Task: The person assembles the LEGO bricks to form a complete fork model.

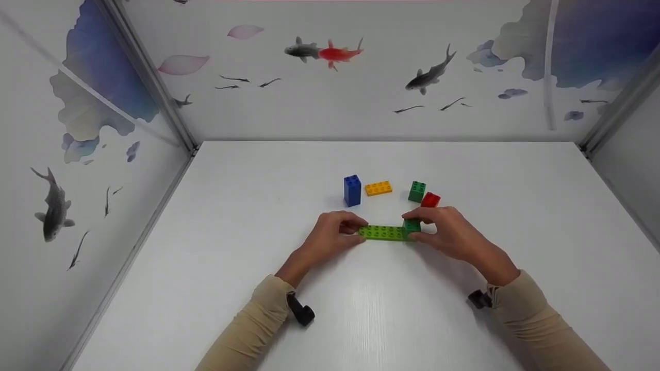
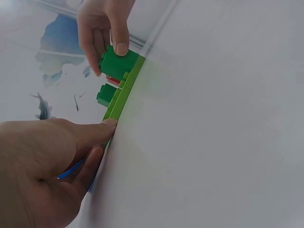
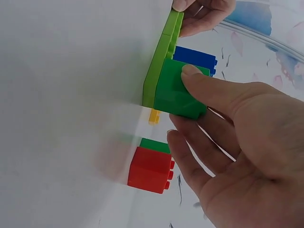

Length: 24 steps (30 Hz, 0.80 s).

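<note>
A long light green toy brick strip (image 1: 384, 233) lies on the white table, with a seam across it in the right wrist view. My left hand (image 1: 330, 233) pinches its left end between thumb and fingers. On the strip's right end sits a dark green block (image 3: 178, 89), gripped by my right hand (image 1: 449, 233) with the thumb on one side and fingers on the other. The block's lower face meets the strip; whether it is fully pressed down I cannot tell.
Behind the strip stand a tall blue block (image 1: 352, 191), a flat yellow brick (image 1: 379, 188), a second dark green block (image 1: 416, 192) and a red block (image 1: 430, 199) close to my right fingers. Printed walls (image 1: 335, 113) border the table at the back and sides.
</note>
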Motion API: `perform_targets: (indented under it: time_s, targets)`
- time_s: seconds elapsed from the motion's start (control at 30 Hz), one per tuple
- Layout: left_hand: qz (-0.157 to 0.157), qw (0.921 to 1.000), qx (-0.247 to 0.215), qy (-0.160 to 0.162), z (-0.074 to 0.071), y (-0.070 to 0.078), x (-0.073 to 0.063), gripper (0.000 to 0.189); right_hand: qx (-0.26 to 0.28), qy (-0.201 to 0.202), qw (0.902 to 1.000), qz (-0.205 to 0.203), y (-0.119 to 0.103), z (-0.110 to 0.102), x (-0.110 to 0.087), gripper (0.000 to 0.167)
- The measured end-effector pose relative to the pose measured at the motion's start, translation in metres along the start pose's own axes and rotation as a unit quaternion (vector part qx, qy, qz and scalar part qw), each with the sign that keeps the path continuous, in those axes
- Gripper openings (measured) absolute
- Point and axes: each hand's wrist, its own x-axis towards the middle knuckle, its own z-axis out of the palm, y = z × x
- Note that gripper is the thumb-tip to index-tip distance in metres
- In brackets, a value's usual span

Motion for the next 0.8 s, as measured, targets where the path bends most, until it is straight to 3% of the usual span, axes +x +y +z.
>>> perform_targets:
  time_s: [0.37, 0.8]
  targets:
    - [0.000, 1.0000, 0.004, -0.005, -0.002, 0.001, 0.001, 0.031, 0.005, -0.015, 0.9998, 0.011, -0.005, -0.002, 0.002, 0.058]
    - [0.005, 1.0000, 0.001, -0.005, -0.001, -0.002, 0.001, 0.030, 0.013, 0.108, 0.9941, 0.001, 0.018, -0.013, 0.001, 0.035]
